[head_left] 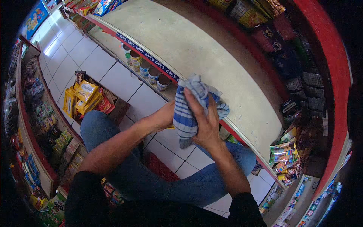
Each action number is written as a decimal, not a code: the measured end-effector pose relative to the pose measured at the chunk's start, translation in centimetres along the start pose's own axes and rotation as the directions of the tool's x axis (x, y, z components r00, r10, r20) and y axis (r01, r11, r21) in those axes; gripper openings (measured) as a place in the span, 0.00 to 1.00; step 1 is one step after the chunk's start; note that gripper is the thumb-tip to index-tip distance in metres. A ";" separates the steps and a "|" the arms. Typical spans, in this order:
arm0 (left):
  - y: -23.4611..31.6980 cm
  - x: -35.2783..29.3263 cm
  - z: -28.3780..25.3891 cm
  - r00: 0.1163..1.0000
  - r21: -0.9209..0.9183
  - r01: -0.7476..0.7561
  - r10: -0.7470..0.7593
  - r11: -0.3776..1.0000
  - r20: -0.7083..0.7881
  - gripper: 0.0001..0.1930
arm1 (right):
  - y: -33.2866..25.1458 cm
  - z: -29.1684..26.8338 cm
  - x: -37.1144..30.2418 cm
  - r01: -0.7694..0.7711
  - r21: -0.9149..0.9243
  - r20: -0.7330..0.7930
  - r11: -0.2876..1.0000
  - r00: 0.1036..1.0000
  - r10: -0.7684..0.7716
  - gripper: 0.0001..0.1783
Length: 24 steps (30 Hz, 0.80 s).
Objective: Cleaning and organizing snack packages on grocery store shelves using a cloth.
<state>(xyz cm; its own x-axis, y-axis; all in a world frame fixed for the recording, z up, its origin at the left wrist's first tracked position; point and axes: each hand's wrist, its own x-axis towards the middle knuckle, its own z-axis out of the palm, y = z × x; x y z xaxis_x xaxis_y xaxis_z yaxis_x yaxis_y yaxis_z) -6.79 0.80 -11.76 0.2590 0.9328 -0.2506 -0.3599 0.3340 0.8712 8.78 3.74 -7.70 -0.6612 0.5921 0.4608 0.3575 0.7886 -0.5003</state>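
Observation:
A blue-and-white striped cloth (185, 117) is bunched up in front of me, just off the front edge of a pale shelf board (159, 30). My right hand (206, 125) grips it from the right, with long fingers pressed along its folds. From the left, my left hand (167, 115) reaches in behind the cloth, which hides its fingers, so I cannot see how they are held. A small bit of yellow (171, 127) shows just below that hand; its kind is unclear.
Several tins (145, 68) stand on the lower shelf under the board. A carton (120, 109) of yellow and red packets sits on the tiled floor (117, 79), by my left knee (98, 125). Stocked shelves (45, 125) line the left; snack packets (283, 155) fill the right.

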 end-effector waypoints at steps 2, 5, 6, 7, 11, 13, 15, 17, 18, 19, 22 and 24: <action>0.2 0.0 0.4 0.994 0.062 -0.107 0.107 0.992 0.007 0.28 | 0.7 -0.6 0.1 -0.006 -0.017 -0.008 1.000 1.000 0.006 0.62; 1.0 0.5 1.0 0.992 -0.180 -0.122 0.112 0.976 -0.065 0.30 | 1.4 -2.2 1.7 0.021 -0.043 -0.073 0.999 0.997 -0.024 0.47; 1.6 0.4 0.7 0.991 -0.177 -0.121 0.111 0.977 -0.069 0.30 | 1.9 -2.3 1.8 0.022 -0.038 -0.074 0.999 0.997 -0.025 0.47; 2.4 0.1 0.3 0.999 -0.208 -0.032 0.023 0.978 -0.047 0.32 | 2.4 -2.4 1.8 0.006 -0.060 -0.104 0.998 0.994 -0.013 0.43; 5.4 -0.7 1.0 0.996 -0.229 0.086 -0.087 0.970 0.008 0.35 | 1.7 -3.1 1.6 -0.092 -0.052 -0.162 0.994 0.983 0.083 0.35; 4.4 -0.6 1.3 0.995 -0.223 0.093 -0.099 0.970 -0.020 0.34 | 1.6 -2.9 1.2 -0.050 -0.076 -0.100 0.996 0.994 0.042 0.39; 1.6 0.0 1.0 0.989 0.073 -0.117 0.123 0.990 -0.086 0.34 | 0.0 -2.0 1.5 -0.068 0.022 -0.094 0.997 0.993 0.070 0.41; 1.4 0.0 1.0 0.985 0.084 -0.150 0.156 0.985 -0.076 0.34 | -0.3 -1.7 1.5 -0.097 0.074 -0.070 0.993 0.992 0.102 0.42; 1.6 0.1 1.1 0.980 0.095 -0.183 0.190 0.978 -0.064 0.33 | 0.1 -1.9 1.4 -0.101 0.071 -0.070 0.992 0.992 0.106 0.42; 1.9 0.2 0.9 0.980 0.093 -0.182 0.188 0.979 -0.060 0.33 | 0.6 -2.3 1.5 -0.066 0.032 -0.058 0.997 0.996 0.068 0.41; 3.1 0.2 0.5 0.997 0.010 -0.058 0.058 0.998 -0.053 0.31 | 1.1 -2.9 1.9 -0.064 0.065 -0.056 0.996 0.996 0.068 0.39; 4.1 -0.1 0.9 0.994 -0.122 0.059 -0.069 0.991 -0.080 0.34 | 1.1 -3.2 2.0 -0.029 0.033 -0.086 0.999 0.996 0.031 0.37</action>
<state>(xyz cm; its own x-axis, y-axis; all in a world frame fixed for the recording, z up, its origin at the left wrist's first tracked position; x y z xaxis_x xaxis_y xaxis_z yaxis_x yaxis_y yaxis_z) -7.47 1.94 -7.77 0.2111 0.9153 -0.3431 -0.4502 0.4026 0.7970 9.90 6.35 -4.99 -0.5902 0.6286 0.5065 0.3545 0.7655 -0.5369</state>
